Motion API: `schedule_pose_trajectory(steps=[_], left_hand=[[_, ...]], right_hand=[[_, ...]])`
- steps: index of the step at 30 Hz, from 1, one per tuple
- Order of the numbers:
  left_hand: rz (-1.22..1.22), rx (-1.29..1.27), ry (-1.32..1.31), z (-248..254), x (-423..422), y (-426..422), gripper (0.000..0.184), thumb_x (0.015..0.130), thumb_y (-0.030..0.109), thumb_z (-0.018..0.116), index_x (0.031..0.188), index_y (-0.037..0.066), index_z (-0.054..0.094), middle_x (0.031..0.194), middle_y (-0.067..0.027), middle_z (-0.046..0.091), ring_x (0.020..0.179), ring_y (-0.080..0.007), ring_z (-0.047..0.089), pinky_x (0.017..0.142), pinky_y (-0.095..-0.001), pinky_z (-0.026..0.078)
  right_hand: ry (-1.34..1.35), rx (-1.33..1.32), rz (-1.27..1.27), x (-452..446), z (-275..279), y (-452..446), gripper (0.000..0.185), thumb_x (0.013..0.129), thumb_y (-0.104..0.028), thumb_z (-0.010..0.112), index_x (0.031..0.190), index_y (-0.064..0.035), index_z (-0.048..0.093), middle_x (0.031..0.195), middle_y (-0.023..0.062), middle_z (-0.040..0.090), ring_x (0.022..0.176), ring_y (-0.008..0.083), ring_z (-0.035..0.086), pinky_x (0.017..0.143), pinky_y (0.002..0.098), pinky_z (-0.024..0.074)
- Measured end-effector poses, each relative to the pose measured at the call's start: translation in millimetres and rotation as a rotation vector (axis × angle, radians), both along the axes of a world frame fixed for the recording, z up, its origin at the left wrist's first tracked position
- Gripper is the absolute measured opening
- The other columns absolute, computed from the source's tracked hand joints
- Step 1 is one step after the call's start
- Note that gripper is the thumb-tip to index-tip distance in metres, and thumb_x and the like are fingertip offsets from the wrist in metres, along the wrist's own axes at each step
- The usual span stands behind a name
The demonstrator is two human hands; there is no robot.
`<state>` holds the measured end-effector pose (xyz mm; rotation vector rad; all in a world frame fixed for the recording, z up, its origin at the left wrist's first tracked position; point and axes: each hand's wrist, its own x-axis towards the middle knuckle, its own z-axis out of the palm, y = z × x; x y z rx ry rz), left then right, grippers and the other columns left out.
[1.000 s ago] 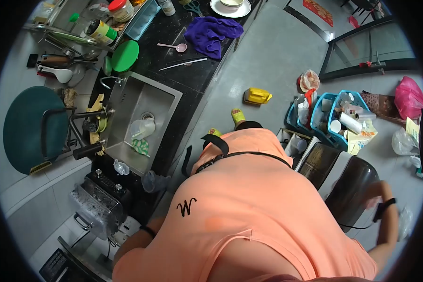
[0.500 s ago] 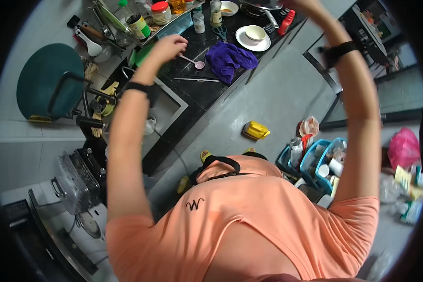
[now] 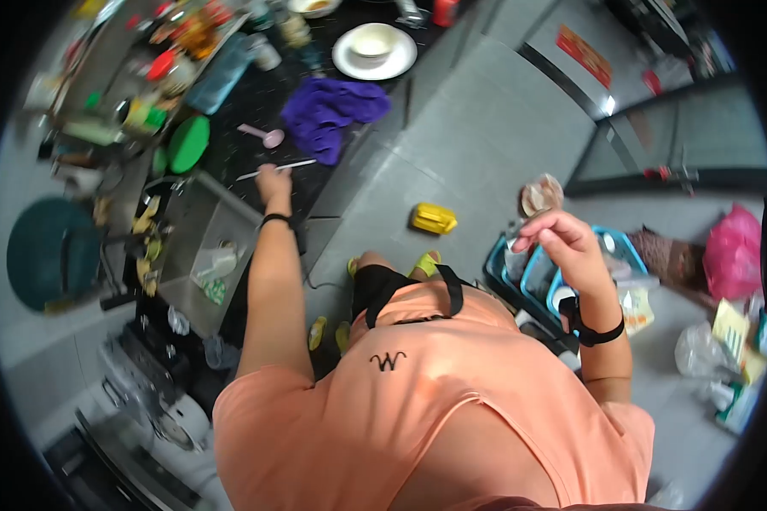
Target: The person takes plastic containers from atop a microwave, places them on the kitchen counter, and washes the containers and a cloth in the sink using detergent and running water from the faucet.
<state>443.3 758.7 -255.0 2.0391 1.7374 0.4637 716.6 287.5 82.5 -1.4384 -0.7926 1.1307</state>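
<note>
My left hand (image 3: 273, 185) is at the front of the black counter, its fingers closed over thin chopsticks (image 3: 302, 163) whose ends stick out on both sides. Just beyond it lies a small pink spoon (image 3: 272, 138). A crumpled purple cloth (image 3: 328, 115) rests to the right of the spoon. My right hand (image 3: 568, 244) hangs in the air over the floor side, away from the counter. Its fingers are loosely bent and apart, with nothing visible in them. Blue baskets (image 3: 620, 242) stand below it.
A sink (image 3: 238, 207) adjoins the counter on the left. Behind the cloth stand a white plate with a bowl (image 3: 375, 64). Jars and bottles crowd a rack (image 3: 102, 77). On the floor are a yellow container (image 3: 435, 219) and a pink bag (image 3: 733, 255).
My left hand has come down from beside the pink spoon onto the chopsticks. My right hand has dropped from the pan area at the top to above the baskets. The view has shifted right.
</note>
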Motion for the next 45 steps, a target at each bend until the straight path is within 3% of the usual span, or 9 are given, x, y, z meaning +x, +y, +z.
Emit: schedule_pose_trajectory(steps=[14, 18, 23, 27, 30, 32, 35, 42, 45], left_hand=[[-0.292, -0.205, -0.082, 36.3, -19.8, 13.0, 0.022, 0.087, 0.016, 0.066, 0.105, 0.004, 0.068, 0.091, -0.0149, 0.067, 0.086, -0.0261, 0.065, 0.079, -0.0358, 0.050], [-0.224, -0.135, -0.101, 59.2, -24.1, 16.5, 0.023, 0.089, 0.013, 0.065, 0.110, 0.004, 0.066, 0.073, -0.0028, 0.054, 0.067, -0.0149, 0.050, 0.066, -0.0312, 0.044], [-0.351, 0.018, -0.018, 157.2, 31.2, -36.7, 0.023, 0.087, 0.011, 0.064, 0.110, 0.009, 0.064, 0.087, -0.0114, 0.053, 0.076, -0.0285, 0.057, 0.069, -0.0381, 0.047], [-0.372, 0.057, 0.023, 174.8, 60.7, -90.8, 0.025, 0.086, 0.010, 0.063, 0.112, 0.010, 0.062, 0.094, -0.0143, 0.054, 0.083, -0.0350, 0.060, 0.072, -0.0432, 0.049], [-0.308, 0.107, 0.005, 170.3, 65.5, -123.2, 0.025, 0.085, 0.010, 0.064, 0.110, 0.009, 0.062, 0.096, -0.0148, 0.055, 0.085, -0.0371, 0.060, 0.072, -0.0450, 0.049], [-0.286, 0.113, 0.012, 169.1, 59.1, -138.1, 0.032, 0.086, 0.007, 0.062, 0.118, 0.010, 0.060, 0.098, -0.0149, 0.055, 0.089, -0.0365, 0.060, 0.075, -0.0446, 0.049], [-0.069, 0.084, 0.070, 178.0, 34.4, -143.2, 0.046, 0.088, 0.002, 0.055, 0.133, 0.011, 0.051, 0.099, -0.0156, 0.056, 0.097, -0.0349, 0.059, 0.081, -0.0433, 0.048], [0.174, 0.148, -0.004, 170.7, -77.5, -136.8, 0.026, 0.091, 0.016, 0.062, 0.116, 0.011, 0.064, 0.101, -0.0125, 0.057, 0.083, -0.0311, 0.060, 0.072, -0.0385, 0.049], [0.221, 0.121, -0.037, 174.3, -75.4, -132.8, 0.020, 0.092, 0.019, 0.062, 0.111, 0.013, 0.068, 0.098, -0.0111, 0.057, 0.080, -0.0285, 0.059, 0.071, -0.0369, 0.048]], right_hand=[[0.240, -0.322, -0.675, 8.8, -113.3, -34.4, 0.018, 0.100, -0.016, 0.053, 0.108, -0.0014, 0.060, 0.096, 0.0058, 0.065, 0.090, 0.0141, 0.063, 0.085, 0.0276, 0.0502], [0.247, -0.301, -0.450, 25.4, -137.8, 35.7, 0.016, 0.100, -0.012, 0.052, 0.108, -0.0009, 0.059, 0.097, 0.0064, 0.066, 0.092, 0.0147, 0.064, 0.086, 0.0280, 0.0505], [-0.025, -0.185, 0.167, 37.6, -162.0, 184.4, 0.024, 0.098, -0.019, 0.057, 0.115, -0.0026, 0.059, 0.105, 0.0058, 0.063, 0.100, 0.0125, 0.061, 0.085, 0.0278, 0.0505], [-0.332, -0.045, 0.552, -4.1, -174.8, 281.5, 0.050, 0.095, -0.031, 0.058, 0.132, 0.0010, 0.046, 0.120, 0.0224, 0.061, 0.104, 0.0359, 0.063, 0.089, 0.0397, 0.0492], [-0.229, -0.129, 0.724, -29.2, -190.0, 298.6, 0.034, 0.097, -0.029, 0.053, 0.118, -0.0024, 0.052, 0.083, 0.0194, 0.067, 0.081, 0.0400, 0.065, 0.074, 0.0484, 0.0493], [-0.544, -0.059, 0.754, -41.4, -214.6, 295.3, 0.024, 0.098, -0.026, 0.052, 0.108, -0.0053, 0.056, 0.083, 0.0194, 0.066, 0.078, 0.0388, 0.065, 0.071, 0.0477, 0.0485], [-0.320, 0.071, 0.583, -46.8, -237.9, 298.3, 0.018, 0.098, -0.022, 0.050, 0.099, -0.0061, 0.058, 0.084, 0.0209, 0.065, 0.077, 0.0401, 0.063, 0.070, 0.0471, 0.0481], [-0.816, -0.175, 0.736, -92.7, -254.6, 366.3, 0.020, 0.097, -0.025, 0.052, 0.098, -0.0053, 0.054, 0.075, 0.0233, 0.064, 0.077, 0.0435, 0.064, 0.069, 0.0543, 0.0474], [-0.853, -0.213, 0.765, -109.0, -276.5, 389.4, 0.024, 0.096, -0.024, 0.051, 0.108, -0.0031, 0.052, 0.092, 0.0242, 0.064, 0.090, 0.0430, 0.064, 0.076, 0.0520, 0.0502]])
